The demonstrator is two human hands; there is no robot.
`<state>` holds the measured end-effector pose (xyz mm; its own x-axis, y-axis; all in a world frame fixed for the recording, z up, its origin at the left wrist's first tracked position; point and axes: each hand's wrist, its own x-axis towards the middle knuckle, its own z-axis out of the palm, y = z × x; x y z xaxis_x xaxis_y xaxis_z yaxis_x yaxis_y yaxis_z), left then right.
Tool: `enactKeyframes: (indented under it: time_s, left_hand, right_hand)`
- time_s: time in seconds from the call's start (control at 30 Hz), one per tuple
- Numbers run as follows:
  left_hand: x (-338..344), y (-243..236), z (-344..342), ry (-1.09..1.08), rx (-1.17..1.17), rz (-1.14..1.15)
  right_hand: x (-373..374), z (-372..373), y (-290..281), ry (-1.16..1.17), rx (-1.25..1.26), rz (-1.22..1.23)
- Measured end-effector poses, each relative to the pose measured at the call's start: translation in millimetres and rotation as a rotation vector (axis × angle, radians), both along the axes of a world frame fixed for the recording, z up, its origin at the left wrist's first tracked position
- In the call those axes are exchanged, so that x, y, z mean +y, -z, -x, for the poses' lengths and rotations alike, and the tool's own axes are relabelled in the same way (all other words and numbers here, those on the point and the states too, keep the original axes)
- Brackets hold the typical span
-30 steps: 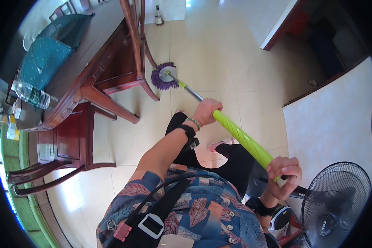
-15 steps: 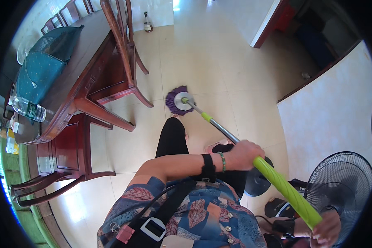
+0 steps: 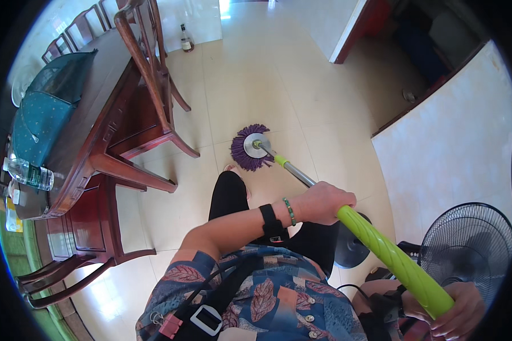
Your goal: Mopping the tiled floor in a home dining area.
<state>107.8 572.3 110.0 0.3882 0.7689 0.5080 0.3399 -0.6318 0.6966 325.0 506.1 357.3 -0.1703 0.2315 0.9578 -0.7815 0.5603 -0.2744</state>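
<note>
A spin mop with a green and silver pole (image 3: 389, 256) slants across the view. My left hand (image 3: 326, 203) is wrapped round the pole near the lower end of its thick green grip. At the top end of that grip my right hand (image 3: 461, 311) is closed round it, low at the right. The round mop head (image 3: 250, 149) has purple strands about a silver disc and lies on the tiled floor (image 3: 261, 85), just ahead of my feet.
On the left stand a dark wooden table (image 3: 91, 122) and wooden chairs (image 3: 153, 113). A teal mesh food cover (image 3: 48, 105) and a plastic bottle (image 3: 31, 175) are on the table. A glass bottle (image 3: 186, 40) stands by the far wall. A black fan (image 3: 466, 244) is close on my right.
The mop head has shifted slightly right and nearer to me on the floor. My left hand has moved a little left, my right hand slightly right. Both keep hold of the pole.
</note>
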Motion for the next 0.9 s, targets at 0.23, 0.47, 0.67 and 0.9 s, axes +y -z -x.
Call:
enactKeyframes:
  time_s: [0.23,0.47,0.67,0.9]
  left_hand:
    - [0.9,16.4,20.3,-0.155,-0.055,-0.088]
    - [-15.6,12.5,23.2,-0.147,-0.112,-0.052]
    - [-26.6,13.7,22.2,-0.166,-0.101,-0.037]
    - [-24.7,12.7,11.6,-0.131,-0.109,-0.057]
  right_hand:
    - [5.9,17.7,8.8,-0.035,-0.151,-0.006]
    - [-0.2,50.6,0.7,-0.181,-0.222,-0.124]
    - [9.5,59.5,5.7,-0.370,-0.102,-0.259]
    - [10.4,48.2,3.9,-0.350,-0.102,-0.284]
